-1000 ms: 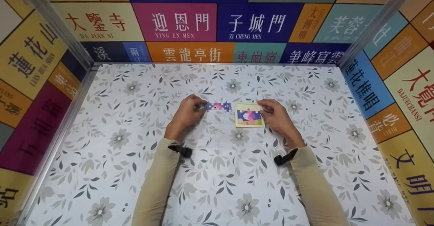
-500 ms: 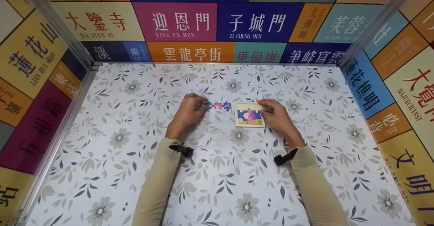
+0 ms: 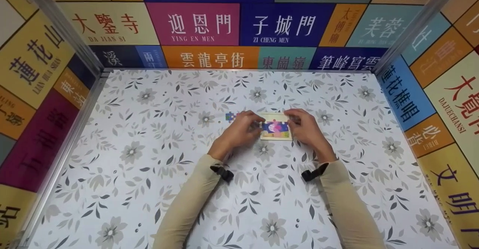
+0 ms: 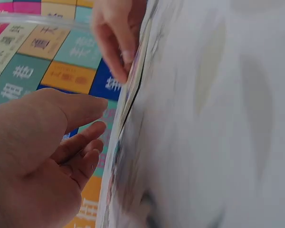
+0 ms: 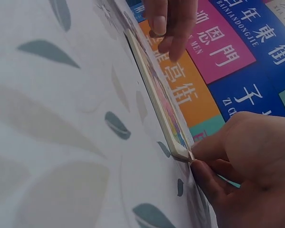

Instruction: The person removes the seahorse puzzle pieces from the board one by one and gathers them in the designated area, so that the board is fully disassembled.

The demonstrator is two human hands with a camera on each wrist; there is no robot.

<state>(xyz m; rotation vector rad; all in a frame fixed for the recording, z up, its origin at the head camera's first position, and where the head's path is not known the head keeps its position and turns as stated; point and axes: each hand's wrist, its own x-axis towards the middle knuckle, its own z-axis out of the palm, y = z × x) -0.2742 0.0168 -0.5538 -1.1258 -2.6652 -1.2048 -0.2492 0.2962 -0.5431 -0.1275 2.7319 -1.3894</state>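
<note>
A small square jigsaw puzzle tray (image 3: 275, 138) lies on the table, its pink and blue picture filling the lower part. At its left side is my left hand (image 3: 243, 129), fingers loosely bent. In the left wrist view, its thumb (image 4: 88, 108) stands apart from the fingers with nothing visible between them. My right hand (image 3: 304, 126) pinches the tray's right edge, as the thumb and finger show at the corner in the right wrist view. Loose jigsaw pieces (image 3: 229, 117) lie left of the tray, mostly covered by my left hand.
A white tablecloth (image 3: 149, 189) printed with grey flowers and leaves covers the table. Colourful panels with large lettering (image 3: 192, 24) wall it in at the back and both sides, with clear strips (image 3: 239, 70) along the edges.
My left hand has moved right, from the left end of the loose pieces to the tray's left side, uncovering a blue-green piece. The right hand and the tray have stayed put.
</note>
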